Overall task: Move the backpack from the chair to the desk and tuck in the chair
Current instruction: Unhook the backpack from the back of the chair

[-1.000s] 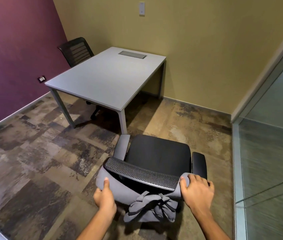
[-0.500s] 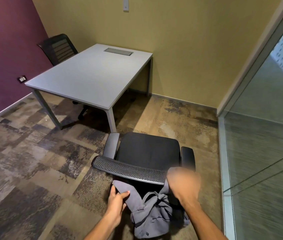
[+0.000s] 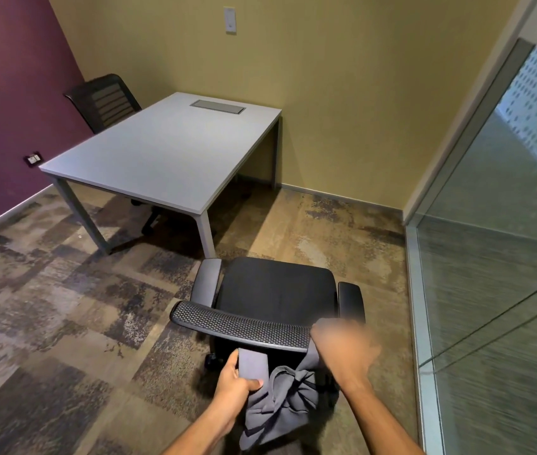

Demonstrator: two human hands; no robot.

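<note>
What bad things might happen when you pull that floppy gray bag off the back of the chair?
1. The gray backpack hangs limp behind the backrest; a strap might snag there and tug the wheeled chair along.
2. Only the left hand clearly grips fabric; the right hand is blurred, so the bag could slip to the floor.
3. The chair stands near the glass wall and might roll toward it.

Just the one camera here, head-mounted and wide-angle, looking forward and down from standing height. Closest to it are the two forearms coming in from the bottom edge and the chair (image 3: 273,300) backrest at lower centre. Further off, the desk (image 3: 168,149) sits upper left of centre, walls bending across the top and a glass partition (image 3: 497,257) down the right side.
</note>
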